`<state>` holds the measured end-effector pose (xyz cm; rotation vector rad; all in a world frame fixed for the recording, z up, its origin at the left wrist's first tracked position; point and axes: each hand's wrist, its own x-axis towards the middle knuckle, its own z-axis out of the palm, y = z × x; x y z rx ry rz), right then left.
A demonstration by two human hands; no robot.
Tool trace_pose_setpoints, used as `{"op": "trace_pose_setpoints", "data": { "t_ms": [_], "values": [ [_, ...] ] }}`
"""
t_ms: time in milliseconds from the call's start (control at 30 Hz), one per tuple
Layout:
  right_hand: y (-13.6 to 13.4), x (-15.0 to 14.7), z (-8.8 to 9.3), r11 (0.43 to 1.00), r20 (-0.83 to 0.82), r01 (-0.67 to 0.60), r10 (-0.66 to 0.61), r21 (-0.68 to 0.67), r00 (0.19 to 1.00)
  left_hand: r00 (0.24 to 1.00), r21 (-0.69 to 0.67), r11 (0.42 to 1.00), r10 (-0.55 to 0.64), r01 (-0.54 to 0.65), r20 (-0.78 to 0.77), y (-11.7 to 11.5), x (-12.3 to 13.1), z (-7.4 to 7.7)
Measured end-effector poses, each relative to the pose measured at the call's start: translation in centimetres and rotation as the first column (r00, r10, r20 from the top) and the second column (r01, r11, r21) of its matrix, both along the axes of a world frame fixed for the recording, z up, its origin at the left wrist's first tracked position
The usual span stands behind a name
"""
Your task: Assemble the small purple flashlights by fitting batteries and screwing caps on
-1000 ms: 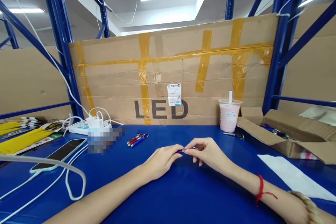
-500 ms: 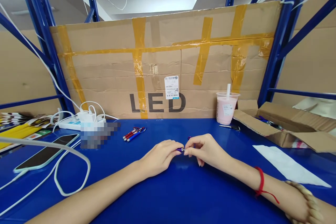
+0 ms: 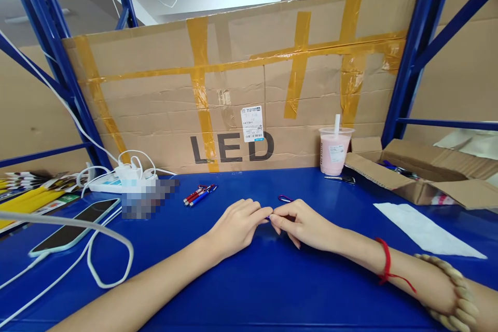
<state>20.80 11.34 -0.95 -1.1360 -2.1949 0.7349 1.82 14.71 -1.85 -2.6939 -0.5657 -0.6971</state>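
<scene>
My left hand (image 3: pixel 237 225) and my right hand (image 3: pixel 301 223) meet at the middle of the blue table (image 3: pixel 249 280), fingertips pinched together on a small purple pen-like item (image 3: pixel 268 217) that is almost hidden between them. A purple clip (image 3: pixel 285 198) sticks out just behind my right hand. My right wrist wears a red string and a beaded bracelet. Several red and blue pens (image 3: pixel 199 194) lie on the table to the left of my hands.
A taped cardboard sheet marked LED (image 3: pixel 233 93) stands at the back. A pink drink cup with a straw (image 3: pixel 334 150) and an open cardboard box (image 3: pixel 416 176) are at right, with white paper (image 3: pixel 424 231). A phone (image 3: pixel 73 225), white cables and a power strip (image 3: pixel 116 181) are at left.
The view has tilted down a little. My hands have closed tighter over the small purple item, and the purple clip now shows behind my right hand.
</scene>
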Motion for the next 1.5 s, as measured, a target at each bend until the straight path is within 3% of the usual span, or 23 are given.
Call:
{"op": "trace_pose_setpoints", "data": {
  "t_ms": [100, 233, 433, 800, 1000, 1200, 1367, 1433, 1500],
  "values": [
    [0.3, 0.1, -0.1, 0.997, -0.046, -0.012, 0.009, -0.074, 0.999, 0.999, -0.004, 0.999, 0.035, -0.035, -0.017, 0.0, 0.2, 0.1],
    [0.8, 0.3, -0.3, 0.996, -0.071, -0.005, -0.002, -0.088, 0.998, 0.997, -0.073, 0.995, 0.072, -0.073, -0.013, -0.1, 0.4, 0.1],
    [1.1, 0.4, -0.4, 0.992, -0.117, -0.016, 0.002, -0.124, 0.993, 0.995, -0.051, 0.994, 0.1, -0.101, -0.019, -0.1, 0.5, 0.2],
    [1.5, 0.4, -0.6, 0.996, -0.154, -0.034, 0.02, -0.087, 0.988, 0.988, -0.111, 0.981, 0.155, -0.157, -0.028, -0.6, 0.6, 0.7],
    [1.4, 0.1, -0.2, 0.997, -0.153, 0.018, -0.029, -0.069, 0.988, 0.981, -0.115, 0.974, 0.192, -0.193, -0.013, -0.6, 0.5, 0.7],
    [1.3, 0.3, 0.3, 0.985, -0.092, 0.154, -0.148, 0.072, 0.985, 0.975, -0.093, 0.971, 0.219, -0.22, -0.025, -0.2, 0.4, 0.5],
    [1.1, 0.2, 0.6, 0.976, -0.111, 0.215, -0.211, 0.026, 0.971, 0.972, -0.069, 0.97, 0.23, -0.234, -0.051, -0.1, 0.3, 0.9],
    [0.7, 0.2, 1.1, 0.982, -0.188, 0.188, -0.187, -0.014, 0.964, 0.97, -0.063, 0.969, 0.237, -0.24, -0.057, -0.1, 0.2, 1.0],
    [-0.1, 0.2, 2.1, 0.995, -0.363, 0.038, -0.068, -0.089, 0.929, 0.968, -0.062, 0.967, 0.243, -0.246, -0.059, 0.0, 0.1, 1.1]
  ]
}}
